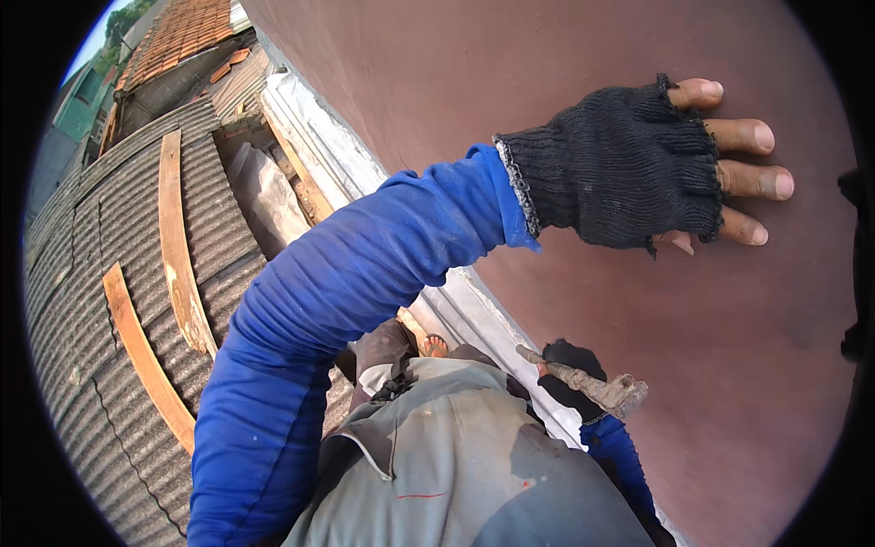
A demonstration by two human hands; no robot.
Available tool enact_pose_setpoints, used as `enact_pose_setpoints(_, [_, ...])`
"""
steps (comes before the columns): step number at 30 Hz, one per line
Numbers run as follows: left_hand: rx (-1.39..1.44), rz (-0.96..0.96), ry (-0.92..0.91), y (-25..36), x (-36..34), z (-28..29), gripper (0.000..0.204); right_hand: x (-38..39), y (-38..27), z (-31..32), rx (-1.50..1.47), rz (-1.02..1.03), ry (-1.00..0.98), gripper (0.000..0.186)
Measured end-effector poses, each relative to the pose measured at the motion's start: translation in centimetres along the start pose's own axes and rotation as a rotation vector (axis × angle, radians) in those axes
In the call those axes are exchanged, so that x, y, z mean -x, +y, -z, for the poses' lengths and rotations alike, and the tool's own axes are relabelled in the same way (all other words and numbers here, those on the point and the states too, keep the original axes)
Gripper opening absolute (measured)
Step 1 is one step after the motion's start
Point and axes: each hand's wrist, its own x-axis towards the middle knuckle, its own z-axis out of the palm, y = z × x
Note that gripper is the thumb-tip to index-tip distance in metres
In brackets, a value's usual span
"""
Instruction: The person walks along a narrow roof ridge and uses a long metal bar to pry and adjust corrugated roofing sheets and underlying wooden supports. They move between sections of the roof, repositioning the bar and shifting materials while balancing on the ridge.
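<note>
My left hand [638,164], in a black knitted fingerless glove and blue sleeve, lies flat against a smooth reddish-brown wall [729,365]. Its fingers are stretched out and slightly apart, with nothing in them. Lower down, close to my body, my right hand [576,376] wears a similar black glove. It grips a hammer-like tool [597,387] crusted with pale dried material. The tool's thick, lumpy head points right, toward the wall, and its thin end sticks out on the left. Most of the right fingers are hidden.
Corrugated grey roofing sheets [64,365] spread out at left, with two wooden planks [173,228] on them. A whitish metal-like strip [469,314] runs along the wall's foot. My sandalled foot [436,345] stands beside it. An orange tiled roof [178,41] lies farther off.
</note>
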Motion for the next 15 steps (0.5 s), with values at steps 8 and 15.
enact_pose_setpoints(8, [-0.1, 0.0, 0.244, -1.9, 1.5, -6.1, 0.054, 5.5, 1.8, -8.7, -0.449, -0.428, 0.538, 0.013])
enact_pose_setpoints(15, [0.148, -0.37, 0.222, -8.0, 4.1, -4.8, 0.047, 3.8, -5.2, -13.2, 0.334, -0.949, 0.683, 0.024])
